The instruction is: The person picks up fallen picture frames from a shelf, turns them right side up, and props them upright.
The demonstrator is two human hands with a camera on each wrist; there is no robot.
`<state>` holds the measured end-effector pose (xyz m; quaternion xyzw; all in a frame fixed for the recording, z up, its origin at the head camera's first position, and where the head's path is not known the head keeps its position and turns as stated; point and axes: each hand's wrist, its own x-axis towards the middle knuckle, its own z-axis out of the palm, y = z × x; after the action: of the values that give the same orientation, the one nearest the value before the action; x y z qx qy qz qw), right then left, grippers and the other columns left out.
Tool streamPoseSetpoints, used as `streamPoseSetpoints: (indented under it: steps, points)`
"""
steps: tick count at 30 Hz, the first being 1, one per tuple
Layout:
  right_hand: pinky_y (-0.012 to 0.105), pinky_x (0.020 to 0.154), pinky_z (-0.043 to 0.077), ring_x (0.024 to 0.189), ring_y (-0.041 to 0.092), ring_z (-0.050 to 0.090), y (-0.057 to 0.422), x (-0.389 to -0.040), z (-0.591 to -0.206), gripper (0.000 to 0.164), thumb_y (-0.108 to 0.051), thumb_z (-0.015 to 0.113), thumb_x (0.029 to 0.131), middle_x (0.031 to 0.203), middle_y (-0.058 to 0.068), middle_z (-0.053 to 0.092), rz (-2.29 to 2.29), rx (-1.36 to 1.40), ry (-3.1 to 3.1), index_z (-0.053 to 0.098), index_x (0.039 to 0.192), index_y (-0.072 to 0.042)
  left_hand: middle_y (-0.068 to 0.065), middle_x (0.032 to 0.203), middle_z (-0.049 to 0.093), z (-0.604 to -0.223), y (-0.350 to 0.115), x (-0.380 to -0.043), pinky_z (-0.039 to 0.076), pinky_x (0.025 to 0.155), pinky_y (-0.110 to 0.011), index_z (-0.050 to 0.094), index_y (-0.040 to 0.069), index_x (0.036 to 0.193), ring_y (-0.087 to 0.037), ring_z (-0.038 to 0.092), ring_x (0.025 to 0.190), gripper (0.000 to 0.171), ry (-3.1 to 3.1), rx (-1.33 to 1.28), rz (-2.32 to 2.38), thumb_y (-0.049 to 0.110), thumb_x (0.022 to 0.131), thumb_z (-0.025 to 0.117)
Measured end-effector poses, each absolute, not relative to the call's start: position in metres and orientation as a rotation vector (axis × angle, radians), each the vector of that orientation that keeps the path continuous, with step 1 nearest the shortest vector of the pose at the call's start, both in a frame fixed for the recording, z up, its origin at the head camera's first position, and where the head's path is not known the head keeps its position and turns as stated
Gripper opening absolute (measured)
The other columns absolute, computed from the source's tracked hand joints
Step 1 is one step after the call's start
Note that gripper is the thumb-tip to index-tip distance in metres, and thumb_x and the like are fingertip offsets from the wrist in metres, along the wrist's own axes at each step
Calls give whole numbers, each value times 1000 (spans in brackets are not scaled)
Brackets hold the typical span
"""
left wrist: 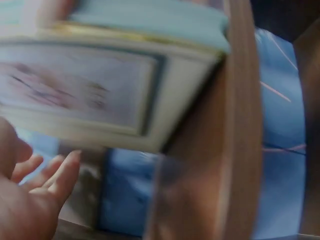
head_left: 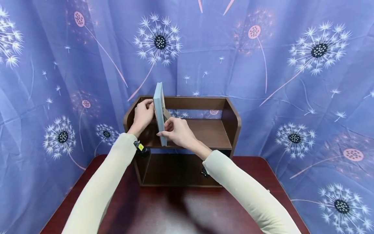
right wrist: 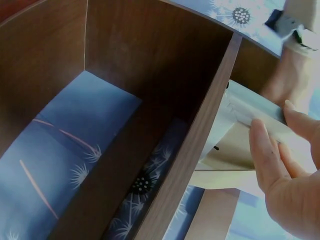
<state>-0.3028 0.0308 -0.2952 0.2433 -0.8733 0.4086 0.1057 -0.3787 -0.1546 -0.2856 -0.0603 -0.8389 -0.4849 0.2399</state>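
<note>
A light blue picture frame (head_left: 159, 112) stands upright, edge toward me, on the left part of the upper shelf (head_left: 204, 130). Its printed picture (left wrist: 75, 85) faces left, and a tan support leg (head_left: 167, 113) juts from its back. My right hand (head_left: 179, 131) pinches the frame, with the thumb at its front edge and fingers against the back. On the other side, my left hand (head_left: 143, 115) is close beside the picture face; in the left wrist view its fingers (left wrist: 65, 177) extend without curling round the frame.
The dark brown two-tier shelf unit has raised side panels (head_left: 231, 122) and a lower compartment (head_left: 178, 169). It stands at the back of a reddish-brown table (head_left: 181, 211). A blue dandelion-print curtain (head_left: 204, 42) hangs behind and along both sides.
</note>
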Motion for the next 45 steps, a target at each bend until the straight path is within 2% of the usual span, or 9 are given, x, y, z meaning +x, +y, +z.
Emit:
streamPoseSetpoints:
  steps: [2, 5, 8, 14, 20, 31, 35, 40, 45]
  points:
    - [23, 74, 60, 82, 11, 73, 32, -303, -297, 32, -30, 88, 87, 94, 4, 77, 1200, 717, -2573, 69, 101, -9, -16, 119, 76, -275, -154, -369, 57, 84, -22, 67, 6, 138, -18, 71, 96, 37, -2219, -176, -1376, 25, 112, 48]
    - [23, 75, 60, 82, 11, 74, 33, -304, -297, 31, -30, 89, 86, 93, 4, 77, 1192, 717, -2552, 70, 99, -9, -18, 128, 74, -255, -155, -355, 60, 98, -29, 69, 4, 135, -24, 74, 113, 39, -2122, -300, -1416, 28, 113, 48]
    - [23, 74, 60, 80, 11, 74, 34, -305, -296, 30, -28, 90, 85, 91, 4, 76, 1178, 715, -2531, 69, 97, -9, -15, 139, 69, -235, -159, -342, 52, 113, -41, 68, 7, 137, -26, 66, 130, 44, -2143, -486, -1294, 37, 113, 47]
    - [21, 72, 59, 79, 11, 73, 34, -305, -297, 30, -27, 89, 86, 91, 4, 76, 1189, 726, -2525, 69, 97, -9, -8, 157, 57, -214, -170, -327, 38, 124, -51, 59, 15, 150, -27, 50, 149, 49, -2295, -805, -915, 41, 110, 51]
    - [21, 72, 60, 82, 15, 75, 35, -308, -301, 31, -27, 87, 88, 95, 7, 77, 1207, 814, -2546, 68, 102, -6, -10, 163, 50, -216, -174, -323, 32, 128, -54, 52, 15, 156, -29, 43, 155, 59, -2387, -935, -674, 39, 104, 66]
    - [36, 95, 61, 103, 24, 77, 65, -328, -272, 25, -6, 75, 95, 109, 16, 79, 959, 1041, -2673, 69, 117, 4, -10, 166, 46, -226, -175, -320, 33, 128, -53, 47, 13, 159, -29, 38, 158, 65, -2359, -973, -668, 31, 101, 72]
    - [36, 89, 62, 94, 23, 76, 60, -339, -275, 22, -4, 73, 94, 103, 14, 80, 787, 995, -2603, 72, 115, 3, -9, 167, 45, -226, -179, -318, 31, 129, -54, 46, 15, 160, -26, 37, 159, 66, -2368, -956, -672, 32, 101, 72]
    - [39, 73, 59, 74, 19, 67, 49, -351, -286, 9, -10, 74, 94, 89, 6, 79, 522, 901, -2536, 76, 103, -7, -12, 166, 45, -226, -179, -319, 29, 130, -55, 47, 13, 159, -26, 38, 159, 66, -2349, -961, -677, 31, 101, 72]
    - [39, 70, 60, 72, 22, 71, 42, -359, -294, 8, -16, 75, 97, 79, 4, 77, 427, 840, -2502, 76, 92, -9, -12, 165, 47, -226, -175, -322, 30, 130, -54, 48, 14, 159, -26, 39, 158, 66, -2323, -970, -673, 30, 100, 73]
